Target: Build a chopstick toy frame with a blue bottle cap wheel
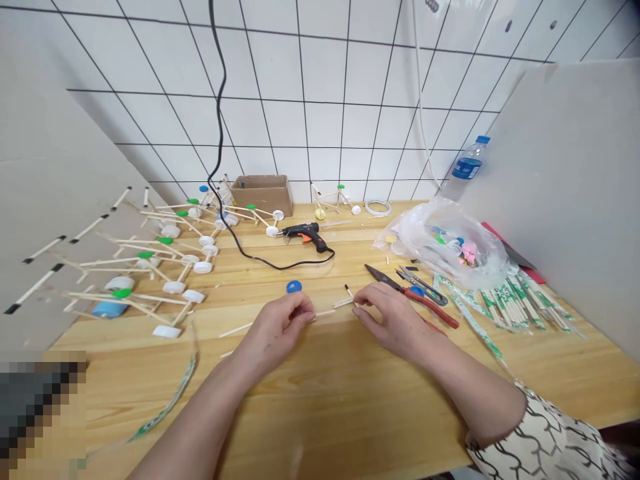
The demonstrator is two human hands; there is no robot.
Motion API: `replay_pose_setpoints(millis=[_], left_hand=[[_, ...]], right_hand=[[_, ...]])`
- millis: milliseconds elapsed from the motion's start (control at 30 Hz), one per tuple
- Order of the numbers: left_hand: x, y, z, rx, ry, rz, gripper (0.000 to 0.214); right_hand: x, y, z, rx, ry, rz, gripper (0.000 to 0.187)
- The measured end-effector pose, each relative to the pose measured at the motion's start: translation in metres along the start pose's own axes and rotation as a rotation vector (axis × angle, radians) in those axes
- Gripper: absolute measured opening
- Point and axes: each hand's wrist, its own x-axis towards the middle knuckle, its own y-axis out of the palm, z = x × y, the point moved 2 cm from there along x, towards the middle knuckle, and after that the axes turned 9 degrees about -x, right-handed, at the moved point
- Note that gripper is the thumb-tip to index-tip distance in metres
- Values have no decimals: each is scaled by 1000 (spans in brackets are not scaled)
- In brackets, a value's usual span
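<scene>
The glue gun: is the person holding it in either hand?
No, the black and orange hot glue gun lies on the wooden table, while the left hand and right hand pinch thin wooden sticks.

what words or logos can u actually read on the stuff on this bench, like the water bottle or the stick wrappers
No text can be read clearly here. The blue label on the plastic water bottle has printing too small and blurred to read. The green print on the paper wrappers of the bundled wooden sticks is also too small to read. The black hot glue gun shows no legible marking.
</scene>
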Motion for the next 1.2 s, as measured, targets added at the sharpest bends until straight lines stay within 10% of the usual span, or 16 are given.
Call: replay_pose_setpoints(millis=[833,1200], left_hand=[[-8,27,0,31,21,278,16],[-5,-19,18,237,-59,76,22]], right_hand=[[-14,23,26,-170,-362,157,17],[-11,24,25,-243,-245,253,14]])
